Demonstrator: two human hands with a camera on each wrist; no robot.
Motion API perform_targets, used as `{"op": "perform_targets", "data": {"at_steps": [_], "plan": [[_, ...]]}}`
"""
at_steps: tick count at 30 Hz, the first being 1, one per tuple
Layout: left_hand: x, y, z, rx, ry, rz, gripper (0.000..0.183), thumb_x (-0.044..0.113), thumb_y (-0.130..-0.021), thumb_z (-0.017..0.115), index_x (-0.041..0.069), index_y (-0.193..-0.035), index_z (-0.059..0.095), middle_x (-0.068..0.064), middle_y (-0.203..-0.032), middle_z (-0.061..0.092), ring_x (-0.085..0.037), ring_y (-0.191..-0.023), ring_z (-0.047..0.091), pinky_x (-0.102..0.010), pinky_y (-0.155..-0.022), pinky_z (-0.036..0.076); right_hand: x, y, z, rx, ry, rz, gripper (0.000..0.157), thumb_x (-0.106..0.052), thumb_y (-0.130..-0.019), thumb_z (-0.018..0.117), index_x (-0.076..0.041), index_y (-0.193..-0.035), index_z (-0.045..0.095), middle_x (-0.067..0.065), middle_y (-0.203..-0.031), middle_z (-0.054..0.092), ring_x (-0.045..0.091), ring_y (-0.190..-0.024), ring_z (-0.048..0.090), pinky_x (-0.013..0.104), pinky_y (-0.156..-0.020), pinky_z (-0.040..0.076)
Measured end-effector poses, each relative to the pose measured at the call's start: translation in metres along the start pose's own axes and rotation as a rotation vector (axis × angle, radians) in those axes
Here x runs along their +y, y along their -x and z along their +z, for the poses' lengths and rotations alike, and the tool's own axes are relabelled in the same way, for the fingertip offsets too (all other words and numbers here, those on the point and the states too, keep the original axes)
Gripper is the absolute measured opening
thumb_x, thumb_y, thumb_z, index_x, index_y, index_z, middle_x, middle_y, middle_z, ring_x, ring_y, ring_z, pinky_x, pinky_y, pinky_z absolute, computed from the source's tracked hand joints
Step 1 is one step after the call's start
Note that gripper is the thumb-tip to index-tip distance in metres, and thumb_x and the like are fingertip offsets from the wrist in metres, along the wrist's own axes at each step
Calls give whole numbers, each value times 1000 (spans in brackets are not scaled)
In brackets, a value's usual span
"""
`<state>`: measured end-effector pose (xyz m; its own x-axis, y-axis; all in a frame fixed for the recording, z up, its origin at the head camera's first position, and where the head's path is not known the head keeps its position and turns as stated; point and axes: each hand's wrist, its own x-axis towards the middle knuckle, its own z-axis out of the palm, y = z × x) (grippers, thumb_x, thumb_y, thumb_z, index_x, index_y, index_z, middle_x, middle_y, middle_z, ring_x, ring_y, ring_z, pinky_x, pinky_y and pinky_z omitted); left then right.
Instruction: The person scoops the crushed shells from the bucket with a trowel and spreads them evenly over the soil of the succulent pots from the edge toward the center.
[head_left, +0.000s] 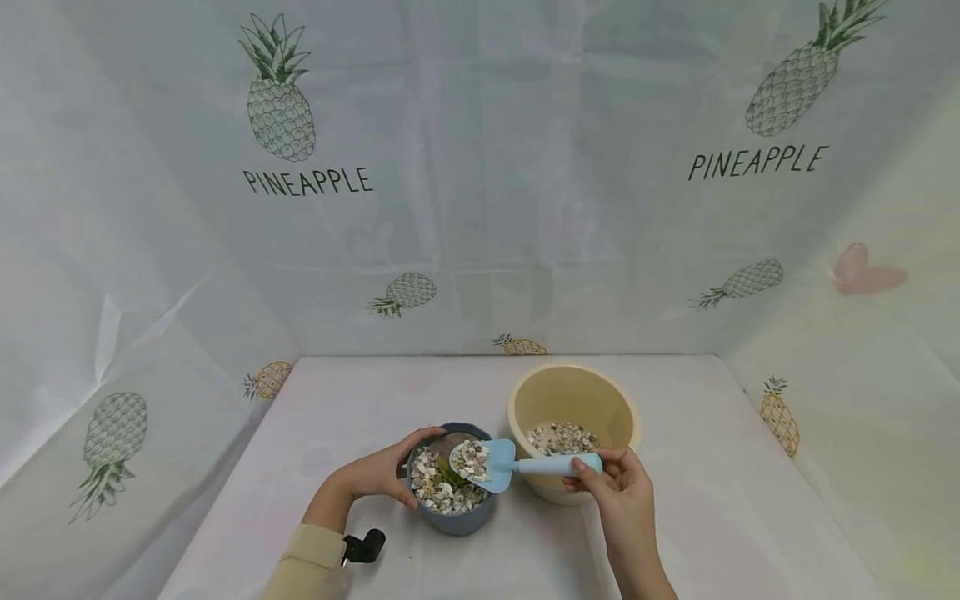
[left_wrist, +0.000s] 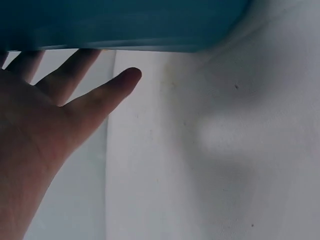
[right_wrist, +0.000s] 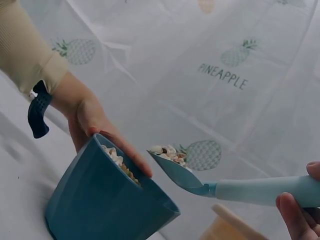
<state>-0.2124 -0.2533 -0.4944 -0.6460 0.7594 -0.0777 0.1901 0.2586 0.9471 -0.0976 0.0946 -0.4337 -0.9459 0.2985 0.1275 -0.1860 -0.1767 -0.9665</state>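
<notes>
A blue flower pot (head_left: 459, 523) stands on the table, holding pale pebbles (head_left: 448, 498) and a small green plant (head_left: 447, 472). My left hand (head_left: 378, 473) grips it from the left, thumb at the front and fingers round the far side. With my right hand (head_left: 628, 498) I pinch the handle of a light blue trowel (head_left: 501, 465) between thumb and fingers. Its scoop carries a heap of pebbles (right_wrist: 169, 154) above the pot's opening, as the right wrist view shows. The left wrist view catches the pot's underside (left_wrist: 125, 30), with the left fingers partly hidden behind it.
Right behind the trowel stands a cream bucket (head_left: 573, 383) with more pebbles (head_left: 562, 437) in its bottom. A black wrist strap piece (head_left: 365, 547) sticks out from the left sleeve. White pineapple-print sheeting (head_left: 487, 208) walls the table (head_left: 720, 500) at the back and sides.
</notes>
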Motion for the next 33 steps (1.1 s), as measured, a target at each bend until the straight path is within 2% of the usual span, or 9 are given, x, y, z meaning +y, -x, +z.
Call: {"op": "perform_targets", "data": {"at_steps": [4,8,12,14,22,27,33], "plan": [[1,5,5,35,21,2,108,35,-73,88,26,-156,19,-12,-157,19,-35,-139,30,-43,-104,40,0,0,0,11,0,8,25,10,-85,68,9,-103,50,13,-85,62,21,-62,68,31,-63,59],[0,11,14,96,37,9,107,31,-74,87,24,-156,20,-14,-156,22,-37,-138,30,-49,-105,37,0,1,-1,28,-3,25,26,11,-84,69,9,-103,51,12,-85,63,21,-62,67,31,-64,59],[-2,15,26,188,55,4,104,24,-74,87,25,-155,22,-16,-158,16,-41,-141,21,-61,-104,33,0,0,-2,38,-22,23,26,13,-85,67,13,-103,49,9,-83,64,20,-61,67,30,-63,59],[-3,14,33,231,66,-3,104,24,-74,87,25,-155,22,-17,-158,14,-43,-142,18,-64,-104,32,0,0,-3,45,-28,16,25,14,-85,66,14,-103,49,9,-83,64,20,-60,67,30,-63,58],[-1,11,57,384,116,-23,104,25,-72,89,20,-154,24,-20,-157,17,-45,-140,22,-61,-104,34,-2,-2,-3,43,-41,-10,25,15,-84,66,15,-101,48,10,-83,63,19,-60,66,30,-62,58],[3,14,72,517,93,-73,102,20,-70,90,15,-151,29,-23,-158,14,-50,-141,16,-64,-102,35,-2,0,-3,50,-27,13,26,14,-84,66,15,-103,48,9,-83,63,19,-60,66,29,-62,58],[7,11,90,671,99,-103,100,18,-67,91,15,-148,33,-23,-156,16,-48,-141,16,-65,-103,33,1,1,-2,45,-45,20,28,12,-84,68,15,-104,47,9,-83,64,19,-59,66,29,-61,58]]}}
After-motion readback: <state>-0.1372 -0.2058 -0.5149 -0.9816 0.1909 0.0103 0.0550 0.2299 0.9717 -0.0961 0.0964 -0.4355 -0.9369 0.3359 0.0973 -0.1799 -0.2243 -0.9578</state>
